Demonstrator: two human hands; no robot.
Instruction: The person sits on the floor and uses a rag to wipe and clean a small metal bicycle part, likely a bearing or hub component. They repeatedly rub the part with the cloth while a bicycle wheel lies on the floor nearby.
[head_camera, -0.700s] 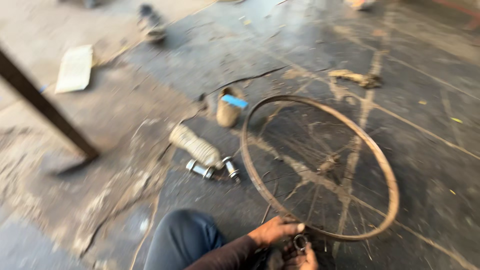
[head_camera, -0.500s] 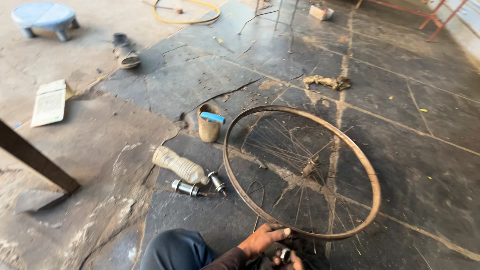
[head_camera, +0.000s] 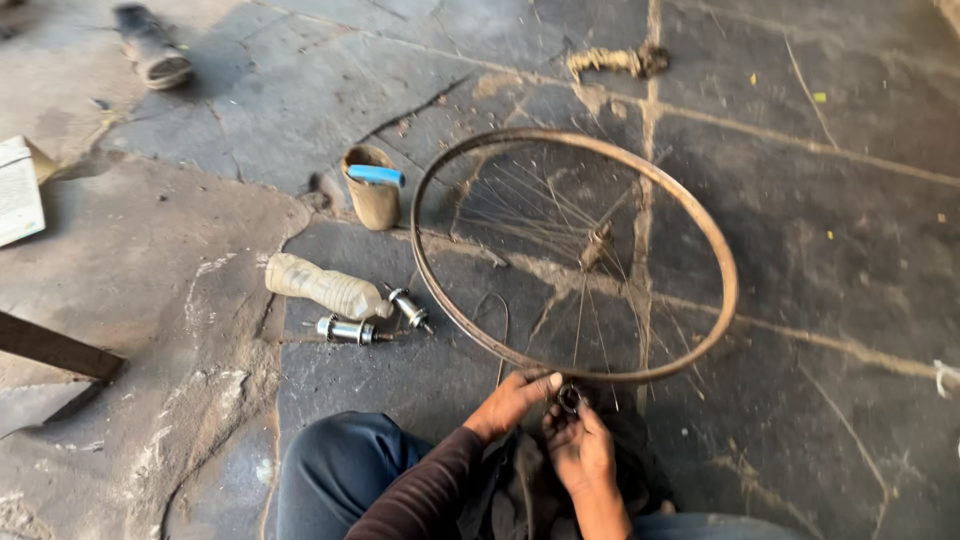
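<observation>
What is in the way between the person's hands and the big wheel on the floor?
Nothing visible. The left hand already rests at the near edge of the rusty wheel rim, and the right hand holds a small metal tool right against it. The plastic bottle and metal hubs lie off to the side.

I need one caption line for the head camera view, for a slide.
Both hands, left and right, work at the near rim of a rusty spoked wheel.

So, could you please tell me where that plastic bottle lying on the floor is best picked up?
Probably around the middle of the plastic bottle, coming from above. It lies on its side, its long body open on top, while its narrow end sits close to the metal hub, crowding a grip there. Both hands are busy at the wheel rim.
</observation>
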